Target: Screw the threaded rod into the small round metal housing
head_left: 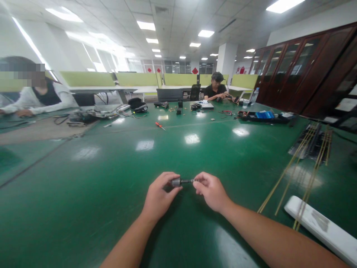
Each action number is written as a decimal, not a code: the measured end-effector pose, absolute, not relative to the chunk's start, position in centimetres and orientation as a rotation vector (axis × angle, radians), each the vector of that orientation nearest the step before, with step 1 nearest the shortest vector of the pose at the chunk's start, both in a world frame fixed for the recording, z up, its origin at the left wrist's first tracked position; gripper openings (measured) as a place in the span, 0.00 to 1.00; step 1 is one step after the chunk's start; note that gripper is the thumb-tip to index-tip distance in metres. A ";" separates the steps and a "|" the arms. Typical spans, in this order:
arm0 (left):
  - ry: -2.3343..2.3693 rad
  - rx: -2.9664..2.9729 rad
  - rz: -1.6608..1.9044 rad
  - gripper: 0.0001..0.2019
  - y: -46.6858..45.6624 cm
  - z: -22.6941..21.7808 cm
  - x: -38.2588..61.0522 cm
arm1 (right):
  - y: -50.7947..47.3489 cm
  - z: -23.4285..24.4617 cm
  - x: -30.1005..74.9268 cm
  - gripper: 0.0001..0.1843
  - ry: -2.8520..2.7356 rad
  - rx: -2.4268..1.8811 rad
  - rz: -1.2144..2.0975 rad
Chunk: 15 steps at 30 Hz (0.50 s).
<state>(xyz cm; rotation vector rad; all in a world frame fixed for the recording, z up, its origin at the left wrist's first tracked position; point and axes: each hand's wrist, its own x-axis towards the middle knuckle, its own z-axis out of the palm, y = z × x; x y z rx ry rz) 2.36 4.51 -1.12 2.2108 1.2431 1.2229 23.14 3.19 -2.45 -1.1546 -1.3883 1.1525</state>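
Low over the green table (111, 178), near its front edge, I hold a small metal part (182, 182) between both hands: a grey cylindrical head with a thin dark shaft. My left hand (158, 195) pinches the cylindrical head. My right hand (210, 190) pinches the far end of the shaft with its fingertips. The part lies level between the two hands.
Several thin brass rods (295, 167) lie to the right, over a white flat bar (320, 227). A red-handled screwdriver (159, 125) lies mid-table. Tools and a black tray (262, 117) sit at the far end. One person sits far across, another at the left.
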 end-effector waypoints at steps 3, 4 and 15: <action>1.264 2.215 1.239 0.10 4.5 -1.0 2.1 | 3.3 -2.5 23.1 0.07 -1.389 -1.148 1.152; 1.270 2.225 1.232 0.10 4.6 -0.9 2.0 | 3.3 -2.5 23.1 0.07 -1.388 -1.145 1.153; 2.028 1.908 1.312 0.25 1.8 2.3 -3.6 | 3.4 -2.6 23.1 0.16 -1.397 -1.070 1.209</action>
